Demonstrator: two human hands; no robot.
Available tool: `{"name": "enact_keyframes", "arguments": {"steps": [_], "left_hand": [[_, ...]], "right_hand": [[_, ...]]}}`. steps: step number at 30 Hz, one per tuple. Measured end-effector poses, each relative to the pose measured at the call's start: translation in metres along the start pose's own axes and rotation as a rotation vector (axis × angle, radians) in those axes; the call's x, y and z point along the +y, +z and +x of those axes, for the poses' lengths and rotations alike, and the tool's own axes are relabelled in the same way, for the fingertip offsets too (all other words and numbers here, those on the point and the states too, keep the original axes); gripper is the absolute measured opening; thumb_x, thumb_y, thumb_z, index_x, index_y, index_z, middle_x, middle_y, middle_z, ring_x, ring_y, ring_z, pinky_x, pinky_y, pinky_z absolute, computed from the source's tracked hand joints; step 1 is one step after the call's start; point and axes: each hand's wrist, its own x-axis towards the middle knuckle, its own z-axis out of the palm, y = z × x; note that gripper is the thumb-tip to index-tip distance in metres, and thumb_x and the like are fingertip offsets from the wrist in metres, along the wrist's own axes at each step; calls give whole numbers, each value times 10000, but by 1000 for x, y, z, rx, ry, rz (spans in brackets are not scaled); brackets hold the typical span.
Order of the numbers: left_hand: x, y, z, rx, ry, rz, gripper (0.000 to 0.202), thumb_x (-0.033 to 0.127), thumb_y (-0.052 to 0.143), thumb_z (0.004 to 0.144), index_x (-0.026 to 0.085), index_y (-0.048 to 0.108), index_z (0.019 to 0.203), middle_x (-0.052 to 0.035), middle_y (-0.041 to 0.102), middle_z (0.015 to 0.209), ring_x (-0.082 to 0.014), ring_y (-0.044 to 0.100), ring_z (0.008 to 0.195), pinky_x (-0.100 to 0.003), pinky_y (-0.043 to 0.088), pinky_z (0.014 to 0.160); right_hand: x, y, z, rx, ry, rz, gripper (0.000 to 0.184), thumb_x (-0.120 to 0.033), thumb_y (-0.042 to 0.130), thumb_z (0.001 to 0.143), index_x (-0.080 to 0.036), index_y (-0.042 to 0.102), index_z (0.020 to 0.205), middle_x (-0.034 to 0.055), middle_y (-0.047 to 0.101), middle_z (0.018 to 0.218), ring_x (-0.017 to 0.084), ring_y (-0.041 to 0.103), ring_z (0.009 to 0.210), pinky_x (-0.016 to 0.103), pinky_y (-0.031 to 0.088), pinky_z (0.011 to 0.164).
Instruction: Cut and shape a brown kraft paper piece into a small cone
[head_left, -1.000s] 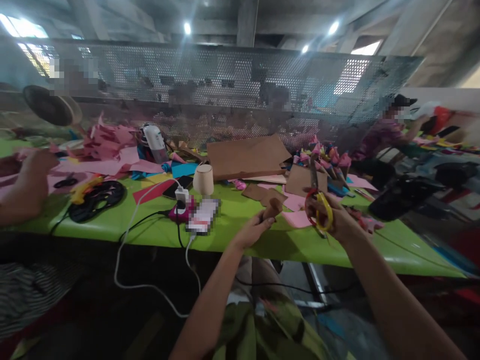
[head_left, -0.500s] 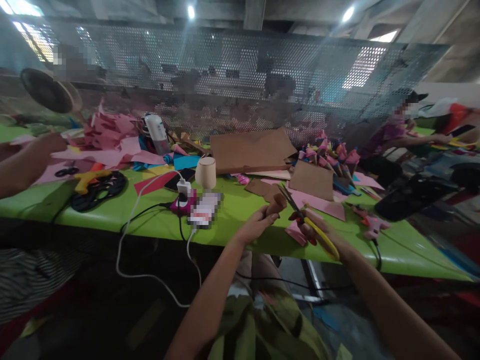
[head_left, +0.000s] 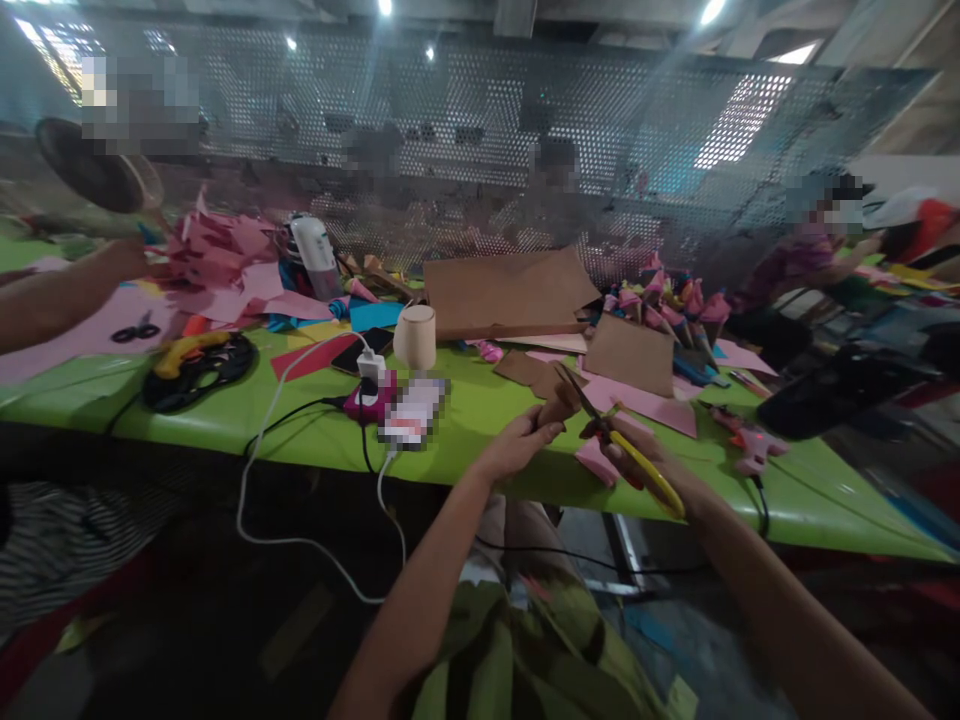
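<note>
My left hand (head_left: 523, 442) is closed round a small rolled brown paper cone (head_left: 561, 403), held above the front part of the green table. In my right hand (head_left: 646, 462) are scissors (head_left: 643, 470) with yellow handles, their dark blades pointing up and left beside the cone. The blades look slightly parted; whether they touch the paper I cannot tell. Just under the scissors lies a folded pink paper piece (head_left: 598, 462). Behind my hands are a brown paper sheet (head_left: 630, 354) and smaller brown paper scraps (head_left: 517, 368).
A pink glue gun (head_left: 752, 448) lies at right, near a bunch of pink-topped cones (head_left: 667, 305). Left of my hands are a charging phone (head_left: 414, 412), a power strip (head_left: 371, 400) and a beige cup (head_left: 415, 338). Another person's arm (head_left: 75, 290) reaches in from the left.
My hands keep their holds on the cone and scissors, with little movement between them. At left, the other person's arm has risen and moved right. The camera view has shifted slightly.
</note>
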Motion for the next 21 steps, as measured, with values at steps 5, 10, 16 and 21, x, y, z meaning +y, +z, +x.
{"name": "enact_keyframes", "arguments": {"steps": [5,10,16,21], "left_hand": [[-3,0,2,-8,7,-18,515,425,661,890,120,623,1302,-113,688,1274,-265,578,1196,-356,421,1046],[0,-1,0,-4,-36,-5,498,429,667,891,124,637,1283,-88,698,1170,-230,576,1094,-330,435,980],[3,-1,-4,-10,-48,-65,525,459,704,863,134,659,1272,-82,697,1129,-211,574,1047,-293,432,925],[5,-1,-6,-28,-64,-91,596,550,752,802,146,693,1236,-69,702,1052,-189,558,936,-281,426,872]], "right_hand": [[-6,0,0,21,10,-21,547,-720,590,848,-218,673,1051,16,557,811,195,530,749,325,449,656],[-6,-3,0,34,0,-23,538,-720,614,816,-226,690,1016,31,591,825,212,543,771,344,452,695],[0,-9,-2,20,64,-14,570,-738,641,765,-229,703,1013,15,564,753,202,523,692,322,418,603],[-9,-18,-1,-17,27,-88,623,-762,659,710,-201,726,970,29,589,748,214,551,691,347,468,651]]}}
